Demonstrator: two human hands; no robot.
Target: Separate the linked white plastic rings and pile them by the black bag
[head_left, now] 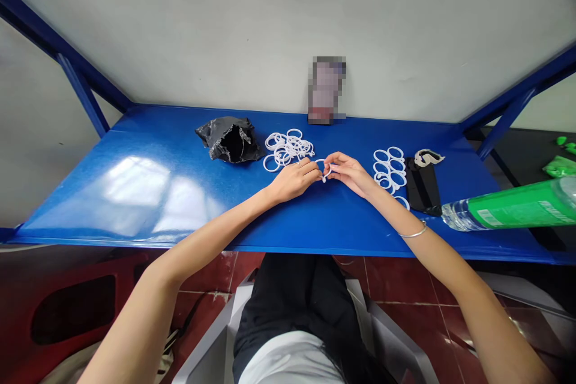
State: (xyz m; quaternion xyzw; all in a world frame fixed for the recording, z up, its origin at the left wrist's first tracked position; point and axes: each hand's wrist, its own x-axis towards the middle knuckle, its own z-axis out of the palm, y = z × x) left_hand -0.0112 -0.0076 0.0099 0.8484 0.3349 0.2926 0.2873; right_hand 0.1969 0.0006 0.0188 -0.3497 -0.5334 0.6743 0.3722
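Observation:
My left hand (294,179) and my right hand (348,172) meet at the middle of the blue table (135,192), both pinching one white plastic ring (324,169) between their fingertips. A loose heap of several white rings (288,148) lies just behind my left hand. To the right of my right hand, more white rings (390,170) lie flat in neat rows.
A crumpled black plastic bag (230,140) sits left of the heap. A black flat object (423,186) and a white clip-like piece (427,158) lie at right. A green-labelled plastic bottle (508,208) lies on its side at the right edge. A blurred upright object (326,91) leans on the wall.

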